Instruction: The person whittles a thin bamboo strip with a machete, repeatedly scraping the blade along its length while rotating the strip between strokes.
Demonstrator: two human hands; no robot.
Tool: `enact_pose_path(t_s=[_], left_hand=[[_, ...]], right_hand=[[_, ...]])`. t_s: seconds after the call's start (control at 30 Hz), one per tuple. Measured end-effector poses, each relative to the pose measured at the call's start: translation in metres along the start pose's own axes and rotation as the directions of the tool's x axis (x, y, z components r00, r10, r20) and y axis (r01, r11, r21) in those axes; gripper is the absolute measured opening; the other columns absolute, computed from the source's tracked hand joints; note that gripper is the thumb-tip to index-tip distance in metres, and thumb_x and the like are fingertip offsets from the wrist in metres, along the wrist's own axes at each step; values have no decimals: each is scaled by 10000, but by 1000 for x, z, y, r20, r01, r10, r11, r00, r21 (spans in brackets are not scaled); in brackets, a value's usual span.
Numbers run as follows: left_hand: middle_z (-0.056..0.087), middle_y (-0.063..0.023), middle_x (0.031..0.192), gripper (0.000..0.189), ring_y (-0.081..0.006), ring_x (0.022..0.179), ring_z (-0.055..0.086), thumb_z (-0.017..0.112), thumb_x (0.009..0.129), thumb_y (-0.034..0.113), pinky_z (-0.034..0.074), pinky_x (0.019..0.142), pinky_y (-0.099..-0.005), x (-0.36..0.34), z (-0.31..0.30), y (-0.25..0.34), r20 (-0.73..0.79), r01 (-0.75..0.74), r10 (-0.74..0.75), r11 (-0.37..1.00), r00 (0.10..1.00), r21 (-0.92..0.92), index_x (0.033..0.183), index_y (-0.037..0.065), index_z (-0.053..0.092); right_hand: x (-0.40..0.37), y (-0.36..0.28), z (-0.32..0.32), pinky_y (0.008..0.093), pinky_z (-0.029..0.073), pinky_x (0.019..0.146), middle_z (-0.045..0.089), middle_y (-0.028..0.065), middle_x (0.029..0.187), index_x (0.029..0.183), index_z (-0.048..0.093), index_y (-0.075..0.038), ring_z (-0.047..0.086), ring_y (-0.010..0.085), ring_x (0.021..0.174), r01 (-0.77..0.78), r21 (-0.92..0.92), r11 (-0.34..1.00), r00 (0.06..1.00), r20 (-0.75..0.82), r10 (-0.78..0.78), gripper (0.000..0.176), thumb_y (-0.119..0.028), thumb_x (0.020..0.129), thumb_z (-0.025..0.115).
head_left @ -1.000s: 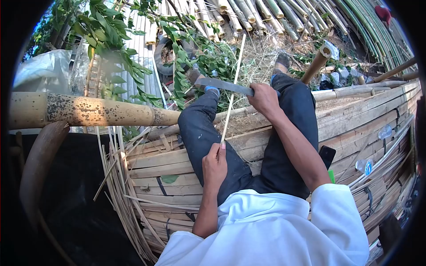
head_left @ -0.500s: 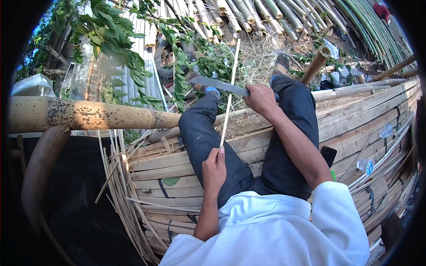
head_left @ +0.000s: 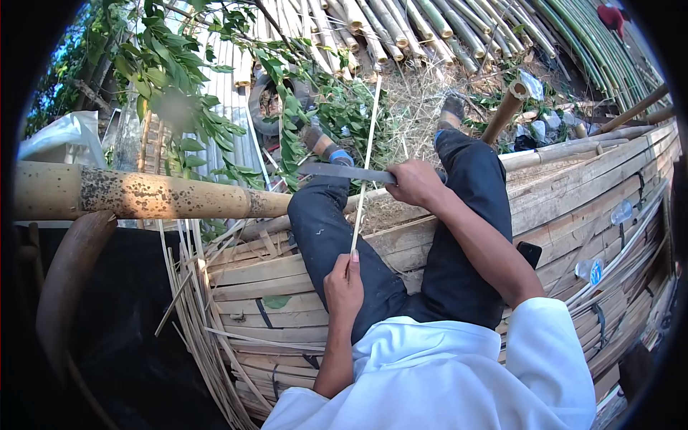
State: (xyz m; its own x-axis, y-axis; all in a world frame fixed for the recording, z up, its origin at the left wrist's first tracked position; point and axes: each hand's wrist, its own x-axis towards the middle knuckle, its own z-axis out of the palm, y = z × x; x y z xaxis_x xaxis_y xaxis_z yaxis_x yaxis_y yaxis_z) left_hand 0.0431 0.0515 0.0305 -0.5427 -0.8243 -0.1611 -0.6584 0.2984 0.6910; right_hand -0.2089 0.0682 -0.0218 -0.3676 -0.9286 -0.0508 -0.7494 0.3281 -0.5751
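Observation:
My left hand (head_left: 344,287) is closed round the lower end of a thin pale bamboo strip (head_left: 371,136), which points up and away from me over my left thigh. In my right hand (head_left: 416,184) is the handle of a long machete (head_left: 340,171), its blade pointing left. The blade lies across the strip around its middle; whether it cuts in cannot be told. Most of the handle is hidden by my fingers.
I sit on stacked split bamboo slats (head_left: 258,294). A thick bamboo pole (head_left: 165,193) crosses at left, beside loose thin strips (head_left: 208,322). An upright bamboo post (head_left: 505,111), a phone (head_left: 529,253) and a plastic cup (head_left: 589,270) are at right. Bamboo poles (head_left: 430,29) lie ahead.
My right hand and the machete have moved a little left and down along the strip, towards my left hand. The blade now lies more level. My left hand has barely moved.

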Motion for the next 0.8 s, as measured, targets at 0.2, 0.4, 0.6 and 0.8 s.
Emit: enact_pose_path(t_s=[0.2, 0.4, 0.6, 0.8], left_hand=[[564, -121, 676, 261, -223, 595, 523, 524, 948, 224, 405, 556, -325, 6, 2, 0, -161, -137, 130, 990, 978, -33, 1005, -2, 640], [569, -44, 691, 233, -83, 593, 450, 599, 911, 178, 368, 534, -242, 13, 4, 1, -98, -75, 68, 995, 993, -70, 1023, -19, 649], [546, 7, 687, 225, -42, 593, 427, 627, 897, 167, 356, 524, -210, 12, 9, 0, -31, -47, 42, 986, 999, -162, 1004, -29, 656], [539, -2, 704, 230, -49, 602, 430, 630, 895, 166, 361, 531, -215, 14, 10, -6, -5, 46, -50, 951, 999, -305, 1009, -33, 656]], right_hand=[[4, 2, 4, 403, 485, 620, 637, 150, 680, 845, 679, -53, 627, 310, 625, -8, 416, 909, 985, -152, 78, 229, -268, 771, 649], [-2, 4, -23, 191, 287, 451, 422, -74, 595, 1025, 632, -11, 366, 18, 502, -129, 991, 23, 964, 120, 235, 244, -200, 872, 643], [-1, 0, -14, 204, 252, 439, 374, -85, 599, 989, 608, -25, 320, 23, 480, -204, 977, 61, 968, 192, 163, 260, -218, 841, 698], [-5, -3, -6, 225, 254, 441, 384, -57, 587, 809, 523, -62, 324, 48, 473, -225, 973, 50, 972, 220, 86, 235, -195, 827, 716]])
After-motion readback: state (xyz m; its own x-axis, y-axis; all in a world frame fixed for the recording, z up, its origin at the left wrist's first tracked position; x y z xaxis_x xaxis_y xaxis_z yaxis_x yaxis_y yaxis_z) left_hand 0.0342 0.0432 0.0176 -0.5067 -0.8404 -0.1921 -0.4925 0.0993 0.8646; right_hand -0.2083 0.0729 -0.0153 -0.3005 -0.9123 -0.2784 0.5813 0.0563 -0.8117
